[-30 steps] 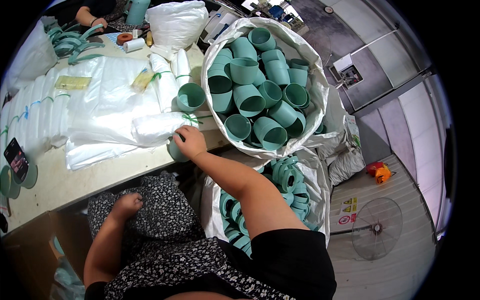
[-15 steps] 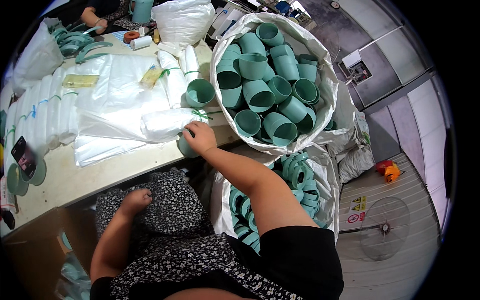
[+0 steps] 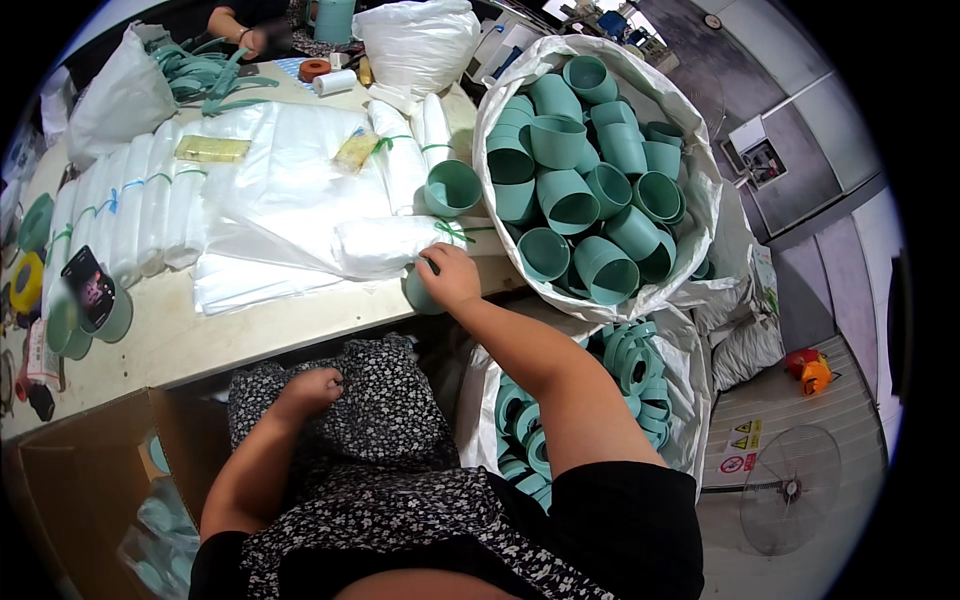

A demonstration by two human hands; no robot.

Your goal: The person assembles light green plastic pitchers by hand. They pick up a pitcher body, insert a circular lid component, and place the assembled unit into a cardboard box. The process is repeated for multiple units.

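Observation:
My right hand (image 3: 453, 276) is at the table's front edge, its fingers closed over the rim of a teal cup (image 3: 421, 292). Most of that cup is hidden behind the hand. Right beside it lies a roll of clear plastic bags (image 3: 385, 246) tied with green string. Another teal cup (image 3: 453, 188) stands just beyond, its mouth facing up. Above my patterned apron, my left hand (image 3: 316, 388) is curled closed; whatever its fingers may hold is hidden.
A big white sack (image 3: 706, 215) full of teal cups stands at the right, with a sack of teal ring-shaped parts (image 3: 640, 365) below. Flat plastic bags (image 3: 275, 180) cover the table (image 3: 190, 350). A phone (image 3: 90, 285) leans in cups; a cardboard box (image 3: 85, 450) sits lower left. Another person's hand (image 3: 255, 42) is opposite.
The whole view has shifted, so the scene sits farther right in the picture. My right hand stays on the cup, and my left hand remains curled over the apron.

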